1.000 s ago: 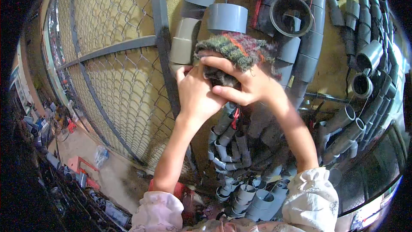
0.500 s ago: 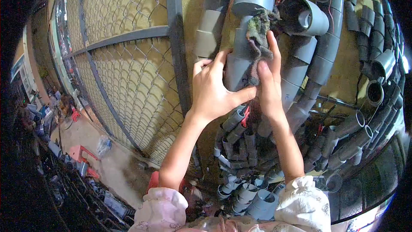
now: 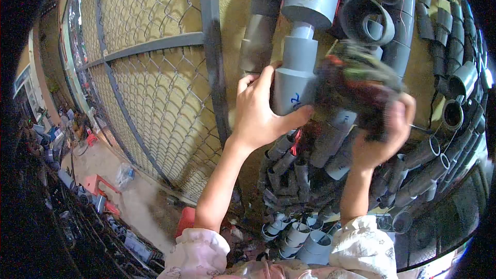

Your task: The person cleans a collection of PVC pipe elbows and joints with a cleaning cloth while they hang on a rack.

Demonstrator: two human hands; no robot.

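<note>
My left hand (image 3: 263,111) is wrapped round the lower part of a grey pipe fitting (image 3: 293,90) with blue writing on it. Above that fitting, narrower grey pieces lead up to a wide cap (image 3: 310,2) with an oval label. To the right of the fitting, my right hand (image 3: 385,134) grips a dark patterned cloth (image 3: 361,82), smeared by motion. The cloth's left edge lies close beside the fitting; whether they touch is unclear.
Strings of grey fittings (image 3: 398,36) hang against the yellow wall. A chain-link fence (image 3: 155,72) with grey bars stands at left. Large white-grey fittings (image 3: 315,245) hang low in the centre. A red stool (image 3: 95,183) and clutter lie on the floor at lower left.
My right hand has pulled away from the fitting to the right with the cloth, which now looks spread wider. The labelled cap has shifted slightly right. My left hand has barely moved.
</note>
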